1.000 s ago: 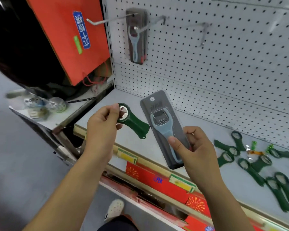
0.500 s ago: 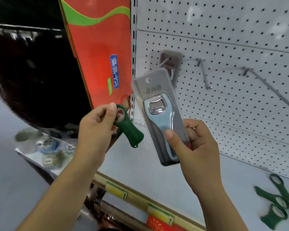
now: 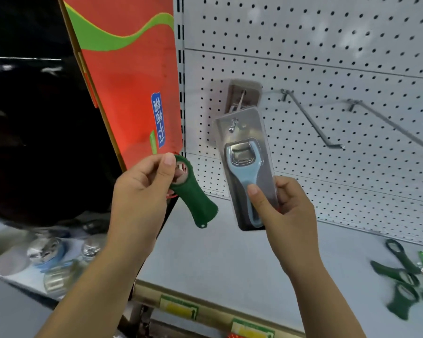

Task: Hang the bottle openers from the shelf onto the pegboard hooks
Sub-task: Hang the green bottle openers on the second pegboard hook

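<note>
My right hand [image 3: 288,215] grips the lower end of a packaged blue bottle opener [image 3: 244,167], held upright against the white pegboard [image 3: 327,57]. The tip of the leftmost hook [image 3: 232,125] pokes through the hole at the top of the pack. Another packaged opener [image 3: 242,93] hangs further back on the same hook. My left hand [image 3: 142,193] pinches the ring end of a loose green bottle opener [image 3: 195,203], held left of the pack. Several green openers [image 3: 400,279] lie on the shelf at the lower right.
Two bare hooks [image 3: 310,123] [image 3: 390,125] stick out of the pegboard to the right. An orange sign panel [image 3: 132,81] stands left of the pegboard's edge. The grey shelf [image 3: 217,259] has price tags along its front rail. Glass jars [image 3: 47,254] sit at the lower left.
My right hand has raised the blue opener pack and pushed its hole onto the left hook's tip. My left hand with the green opener has stayed beside it.
</note>
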A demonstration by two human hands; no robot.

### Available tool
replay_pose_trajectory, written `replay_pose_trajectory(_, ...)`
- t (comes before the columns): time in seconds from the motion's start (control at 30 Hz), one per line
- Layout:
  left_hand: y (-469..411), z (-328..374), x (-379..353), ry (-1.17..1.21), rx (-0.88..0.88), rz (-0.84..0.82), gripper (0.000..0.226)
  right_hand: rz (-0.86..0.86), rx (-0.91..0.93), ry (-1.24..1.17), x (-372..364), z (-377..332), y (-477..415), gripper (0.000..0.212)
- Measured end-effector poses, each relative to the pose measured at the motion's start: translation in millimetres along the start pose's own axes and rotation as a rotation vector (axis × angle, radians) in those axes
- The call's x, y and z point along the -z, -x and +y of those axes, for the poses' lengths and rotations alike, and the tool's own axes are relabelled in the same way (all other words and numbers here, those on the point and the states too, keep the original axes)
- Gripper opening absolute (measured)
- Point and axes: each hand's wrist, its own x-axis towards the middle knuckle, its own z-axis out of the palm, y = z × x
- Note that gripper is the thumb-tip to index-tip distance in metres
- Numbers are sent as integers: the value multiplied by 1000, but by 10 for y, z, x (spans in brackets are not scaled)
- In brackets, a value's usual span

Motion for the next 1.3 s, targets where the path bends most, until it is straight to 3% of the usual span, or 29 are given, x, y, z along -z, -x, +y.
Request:
replay_pose_trajectory(0.27,-14,214,-120,-17,-204,-152,20,-9,8,92,-67,162,-358,15)
replay_pose_trajectory(0.47,-15,197,-163,1,-183,-207,18,57,-22,175,-158,165,-709,18)
replay_pose_trajectory(0.67,-68,126,-139,-47,-146,-175,17,66,-77,220,-242,203,-1101,35)
replay_pose_trajectory(0.93,-108,68,-144,-64,-91,-171,17,3,-106,294,-302,291,-1322,30)
replay_pose_trajectory(1.17,-141,8,-164,-57,-67,-187,17,34,-116,253,-190,97,-949,31)
replay_pose_trajectory(1.3,-89,-31,-287,-25,-45,-248,16,-21,-75,223,-26,-168,-348,19)
